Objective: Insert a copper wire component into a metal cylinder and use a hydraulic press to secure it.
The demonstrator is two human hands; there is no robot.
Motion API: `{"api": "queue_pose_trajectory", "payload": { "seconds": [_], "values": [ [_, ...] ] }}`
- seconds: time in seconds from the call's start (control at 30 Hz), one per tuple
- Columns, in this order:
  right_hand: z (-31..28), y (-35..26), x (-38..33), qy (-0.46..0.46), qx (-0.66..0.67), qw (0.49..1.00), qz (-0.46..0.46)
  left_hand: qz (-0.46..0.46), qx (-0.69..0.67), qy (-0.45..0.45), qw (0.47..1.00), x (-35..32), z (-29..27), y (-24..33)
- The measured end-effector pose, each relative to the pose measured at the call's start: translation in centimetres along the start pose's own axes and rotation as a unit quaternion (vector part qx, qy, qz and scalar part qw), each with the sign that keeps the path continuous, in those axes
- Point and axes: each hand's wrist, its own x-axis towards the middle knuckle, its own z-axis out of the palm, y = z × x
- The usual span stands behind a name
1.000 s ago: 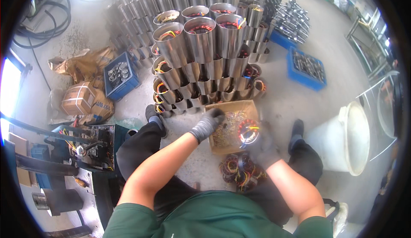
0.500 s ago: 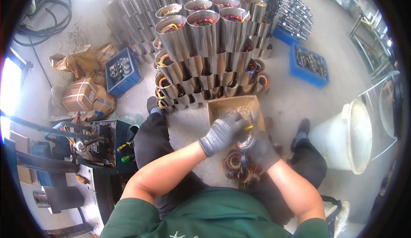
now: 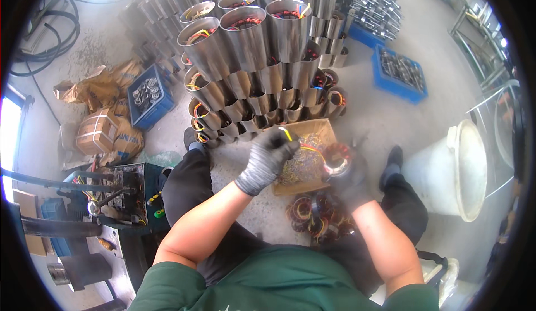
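My left hand (image 3: 263, 163), in a grey glove, is closed with the fingers pinched on a wire lead (image 3: 286, 134) whose yellow end sticks up. Wires run from it across to a stator (image 3: 337, 155), a small ring with red windings. Around this stator my right hand (image 3: 354, 182) is closed, its glove smeared by motion. A dark blurred shape rises beside the right fingers; I cannot make it out. Below both hands stands an open cardboard box (image 3: 315, 126) holding many small coloured wire scraps. More wound stators (image 3: 312, 213) lie heaped on the floor between my legs.
Stacked steel cylinders (image 3: 245, 43) with wires inside rise in front. Blue crates of metal parts stand left (image 3: 151, 96) and right (image 3: 399, 73). A white bucket (image 3: 446, 171) is beside my right leg. Machinery (image 3: 120, 193) stands at my left.
My hands have moved apart, the left one to the left with the wire lead. The stator now shows open between them, wires stretched across. The view has shifted slightly.
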Motion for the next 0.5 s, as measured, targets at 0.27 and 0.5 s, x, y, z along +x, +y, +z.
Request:
{"api": "queue_pose_trajectory", "payload": {
  "seconds": [0.27,0.5],
  "values": [
    [-0.9,-1.8,0.4,-0.004,0.078,0.995,-0.056,-0.072,-0.073,0.154,0.983,0.8,-0.5,-1.9],
    [-0.4,1.4,-0.4,-0.003,0.056,0.998,-0.011,0.041,0.346,-0.105,0.931,-0.2,4.0,-3.3]
  ]
}}
